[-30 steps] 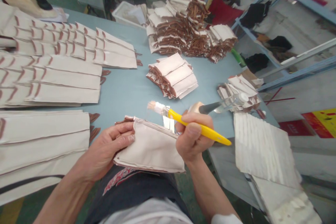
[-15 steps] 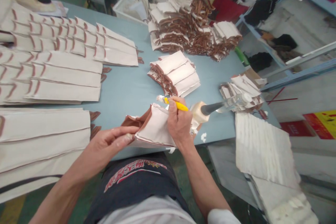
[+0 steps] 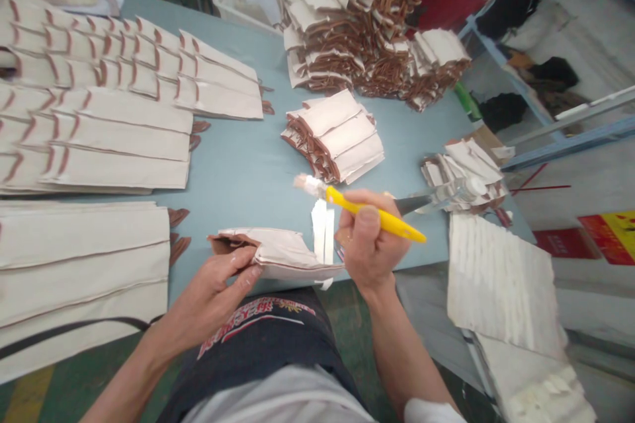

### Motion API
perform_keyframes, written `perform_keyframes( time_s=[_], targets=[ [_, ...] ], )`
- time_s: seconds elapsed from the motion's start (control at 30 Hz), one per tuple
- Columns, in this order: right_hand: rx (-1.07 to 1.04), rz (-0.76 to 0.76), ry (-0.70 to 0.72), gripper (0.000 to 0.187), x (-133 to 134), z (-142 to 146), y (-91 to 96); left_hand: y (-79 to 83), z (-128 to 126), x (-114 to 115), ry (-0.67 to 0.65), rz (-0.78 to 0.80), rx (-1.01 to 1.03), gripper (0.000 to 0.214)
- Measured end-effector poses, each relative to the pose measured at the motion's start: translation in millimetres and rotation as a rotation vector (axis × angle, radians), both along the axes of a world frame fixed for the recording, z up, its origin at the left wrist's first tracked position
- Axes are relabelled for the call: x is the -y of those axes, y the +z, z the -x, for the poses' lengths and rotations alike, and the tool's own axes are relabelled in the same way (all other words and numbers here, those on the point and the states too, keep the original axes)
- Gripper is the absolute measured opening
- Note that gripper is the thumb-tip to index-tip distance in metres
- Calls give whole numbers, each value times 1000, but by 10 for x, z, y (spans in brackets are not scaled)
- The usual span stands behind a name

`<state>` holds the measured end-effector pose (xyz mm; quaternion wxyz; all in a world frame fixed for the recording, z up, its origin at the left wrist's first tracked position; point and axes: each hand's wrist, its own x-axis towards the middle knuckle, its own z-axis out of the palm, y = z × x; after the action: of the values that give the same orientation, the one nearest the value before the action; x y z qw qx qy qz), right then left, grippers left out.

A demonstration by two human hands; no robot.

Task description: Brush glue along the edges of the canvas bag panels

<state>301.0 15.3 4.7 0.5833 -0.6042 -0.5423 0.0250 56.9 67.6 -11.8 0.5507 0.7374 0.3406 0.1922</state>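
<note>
My left hand (image 3: 218, 287) pinches the left end of a cream fabric piece with brown trim (image 3: 282, 254), held nearly flat at the near edge of the blue table (image 3: 238, 172). My right hand (image 3: 370, 241) grips a yellow-handled brush (image 3: 367, 211) with its white bristles pointing left, above the piece's right end. Two white strips (image 3: 323, 238) stand up from the piece beside that hand. A glue bottle (image 3: 446, 195) lies just behind the right hand.
Rows of overlapped cream pieces (image 3: 99, 119) cover the table's left side. A small stack (image 3: 337, 139) lies ahead, a tall pile (image 3: 367, 46) and a white tray (image 3: 243, 6) further back. White sheets (image 3: 501, 284) and a small pile (image 3: 466, 168) lie to the right.
The right hand lifted the brush off the fabric piece and turned it sideways. The piece dropped from tilted to nearly flat, with the left hand still at its left end.
</note>
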Motion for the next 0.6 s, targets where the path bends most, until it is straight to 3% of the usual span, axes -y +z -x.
perform_keyframes(
  time_s=[0.17,0.4,0.47,0.6],
  targets=[
    [135,-83,212,28,269,238,201,-112,82,22,28,-70,-44,30],
    [436,-9,529,14,342,363,208,87,-74,-100,18,-4,8,31],
    [400,-30,532,18,339,318,247,111,-90,-130,40,11,5,32],
    [152,-150,314,28,207,270,318,100,-73,-155,103,-77,-21,30]
  ],
)
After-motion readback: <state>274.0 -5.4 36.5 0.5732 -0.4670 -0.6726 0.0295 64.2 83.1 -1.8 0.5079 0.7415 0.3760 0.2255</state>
